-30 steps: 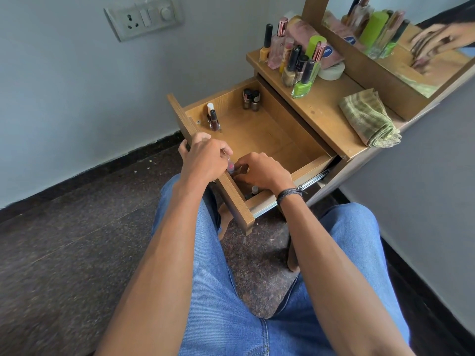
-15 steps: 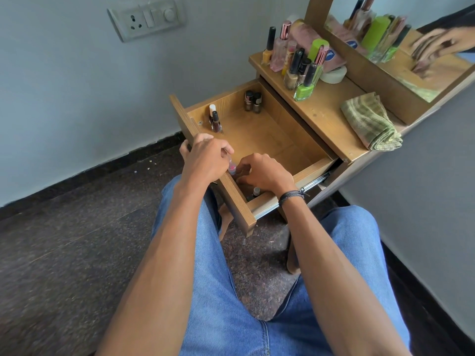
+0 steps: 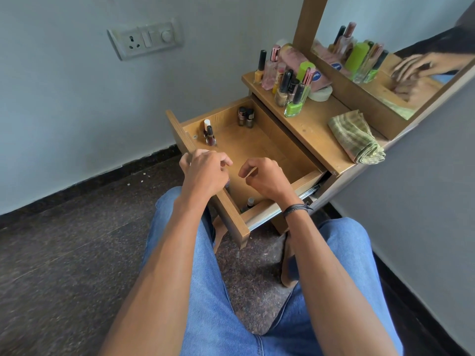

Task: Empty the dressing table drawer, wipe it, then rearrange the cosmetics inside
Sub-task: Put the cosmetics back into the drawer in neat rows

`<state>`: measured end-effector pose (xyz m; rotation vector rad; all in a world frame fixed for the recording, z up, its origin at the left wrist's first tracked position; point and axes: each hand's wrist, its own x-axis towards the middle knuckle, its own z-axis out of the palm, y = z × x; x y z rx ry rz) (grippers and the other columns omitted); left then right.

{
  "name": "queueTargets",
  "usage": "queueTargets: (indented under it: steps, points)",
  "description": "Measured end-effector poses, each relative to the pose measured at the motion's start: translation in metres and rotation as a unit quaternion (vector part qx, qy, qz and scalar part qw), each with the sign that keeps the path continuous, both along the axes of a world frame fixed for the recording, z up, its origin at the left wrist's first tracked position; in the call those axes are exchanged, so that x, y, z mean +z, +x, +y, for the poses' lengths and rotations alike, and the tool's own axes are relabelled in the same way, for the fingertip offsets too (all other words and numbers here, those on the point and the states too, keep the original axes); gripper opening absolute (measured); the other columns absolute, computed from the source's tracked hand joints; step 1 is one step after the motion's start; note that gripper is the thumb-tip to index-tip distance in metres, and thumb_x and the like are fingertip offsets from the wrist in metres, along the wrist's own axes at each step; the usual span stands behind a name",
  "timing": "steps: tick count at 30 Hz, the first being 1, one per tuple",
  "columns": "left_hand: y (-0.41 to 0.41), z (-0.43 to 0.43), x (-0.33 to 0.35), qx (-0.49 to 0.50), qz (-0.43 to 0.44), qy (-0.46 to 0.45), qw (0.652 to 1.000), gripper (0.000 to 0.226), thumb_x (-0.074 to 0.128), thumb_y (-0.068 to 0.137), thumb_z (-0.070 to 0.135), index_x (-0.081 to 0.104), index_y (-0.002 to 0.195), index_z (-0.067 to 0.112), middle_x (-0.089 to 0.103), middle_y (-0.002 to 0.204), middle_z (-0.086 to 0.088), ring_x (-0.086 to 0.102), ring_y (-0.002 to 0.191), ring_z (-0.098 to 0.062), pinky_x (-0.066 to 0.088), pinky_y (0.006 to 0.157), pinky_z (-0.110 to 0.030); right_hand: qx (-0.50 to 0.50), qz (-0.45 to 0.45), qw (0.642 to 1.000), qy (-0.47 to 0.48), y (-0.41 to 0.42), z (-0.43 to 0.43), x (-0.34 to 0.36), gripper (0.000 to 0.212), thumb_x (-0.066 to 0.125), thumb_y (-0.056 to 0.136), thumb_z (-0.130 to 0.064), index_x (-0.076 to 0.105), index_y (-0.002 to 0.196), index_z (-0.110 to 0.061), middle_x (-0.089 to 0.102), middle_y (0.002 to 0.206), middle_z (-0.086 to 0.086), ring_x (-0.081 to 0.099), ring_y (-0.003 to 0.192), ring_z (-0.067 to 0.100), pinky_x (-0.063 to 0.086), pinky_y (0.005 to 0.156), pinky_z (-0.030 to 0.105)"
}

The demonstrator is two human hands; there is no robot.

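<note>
The wooden drawer (image 3: pixel 257 146) of the dressing table is pulled out. Two nail polish bottles (image 3: pixel 209 136) stand against its front panel at the far end. Another pair of small bottles (image 3: pixel 245 116) stands in the far back corner. One small bottle (image 3: pixel 249 202) shows in the near corner, below my right wrist. My left hand (image 3: pixel 205 173) hovers over the front panel with fingers loosely curled and nothing visible in it. Just right of it, my right hand (image 3: pixel 266 179) hangs above the drawer, also loosely curled and empty.
On the tabletop (image 3: pixel 316 129) stand several cosmetics bottles (image 3: pixel 285 80), a green polish bottle (image 3: pixel 294 106) and a tape roll (image 3: pixel 320 93). A folded green checked cloth (image 3: pixel 357 136) lies by the mirror (image 3: pixel 380 80). My knees in jeans are below the drawer.
Both hands have lifted out of the drawer's near corner and moved slightly apart. The pink-capped bottle seen between them earlier is now hidden under my left hand.
</note>
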<state>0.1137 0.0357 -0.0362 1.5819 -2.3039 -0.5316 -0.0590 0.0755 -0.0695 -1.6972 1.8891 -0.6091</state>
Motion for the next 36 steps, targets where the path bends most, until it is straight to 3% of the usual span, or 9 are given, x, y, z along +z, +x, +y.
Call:
queueTargets:
  steps: [8,15,22,29,36]
  points:
    - [0.006,-0.004,-0.003,0.010,-0.008,0.000,1.000,0.024,0.063,0.094,0.016,0.071,0.110,0.033,0.065,0.099,0.012,0.039,0.134,-0.013,0.010,0.118,-0.053,0.059,0.046,0.996,0.038,0.013,-0.002,-0.007,0.010,0.072,0.089,-0.021,0.076,0.091,-0.030,0.071,0.092,-0.012,0.065,0.081,0.009,0.061,0.074,0.038]
    - [0.009,-0.005,-0.001,0.005,0.014,0.018,1.000,0.029,0.056,0.096,0.009,0.073,0.107,0.030,0.070,0.101,0.010,0.038,0.134,-0.010,0.008,0.119,-0.055,0.063,0.049,0.995,0.067,0.012,-0.004,-0.005,0.008,0.073,0.090,-0.027,0.078,0.090,-0.034,0.072,0.090,-0.013,0.063,0.078,0.005,0.048,0.064,0.026]
    - [0.008,-0.007,-0.003,0.007,0.022,0.036,0.999,0.034,0.051,0.097,0.008,0.073,0.106,0.032,0.072,0.101,0.011,0.037,0.133,-0.009,0.009,0.119,-0.056,0.046,0.048,0.996,0.053,0.009,-0.003,-0.003,0.010,0.071,0.090,-0.019,0.077,0.090,-0.027,0.071,0.092,-0.010,0.065,0.083,0.011,0.056,0.071,0.032]
    - [0.006,-0.003,0.002,0.018,0.036,0.009,0.999,0.029,0.055,0.097,0.013,0.072,0.106,0.034,0.071,0.097,0.011,0.046,0.127,-0.013,0.017,0.117,-0.049,-0.004,-0.034,0.999,-0.033,0.000,-0.002,0.005,0.007,0.074,0.091,-0.018,0.076,0.086,-0.022,0.071,0.088,-0.011,0.067,0.084,0.005,0.059,0.081,0.037]
    - [-0.029,0.004,0.020,-0.044,0.085,-0.009,0.995,0.026,0.057,0.096,0.013,0.071,0.109,0.031,0.067,0.120,0.011,0.053,0.116,-0.015,0.035,0.103,-0.040,-0.108,-0.102,0.976,-0.157,-0.032,0.004,0.038,0.008,0.070,0.094,-0.016,0.074,0.093,-0.023,0.069,0.090,-0.016,0.064,0.082,-0.003,0.052,0.074,0.014]
